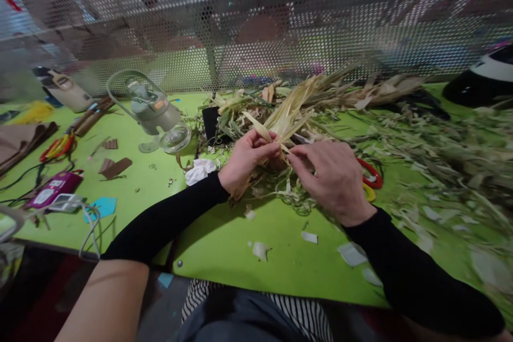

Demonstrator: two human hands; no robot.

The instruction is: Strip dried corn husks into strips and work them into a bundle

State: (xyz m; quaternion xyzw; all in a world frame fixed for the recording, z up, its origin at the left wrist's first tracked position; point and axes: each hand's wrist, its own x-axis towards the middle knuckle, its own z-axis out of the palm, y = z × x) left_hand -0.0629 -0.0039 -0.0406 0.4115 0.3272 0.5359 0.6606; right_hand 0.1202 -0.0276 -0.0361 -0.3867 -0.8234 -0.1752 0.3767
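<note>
A bundle of pale, dry corn husks (286,117) fans up and away from me in the middle of the table. My left hand (250,157) is closed around its lower end, thumb and fingers pressed together. At the right of that grip, my right hand (331,176) pinches a thin husk strip (285,148) between thumb and forefinger. Beneath both hands lies a tangle of husk scraps and shreds (296,197). Scissors with red and yellow handles (372,173) are partly hidden behind my right hand.
Loose husk shreds (452,155) cover the right of the green table (240,256). A clear bottle with a grey-green lid (156,112), a crumpled tissue (200,171) and a purple device (56,189) with cables are on the left. Behind stands a perforated metal screen (240,26).
</note>
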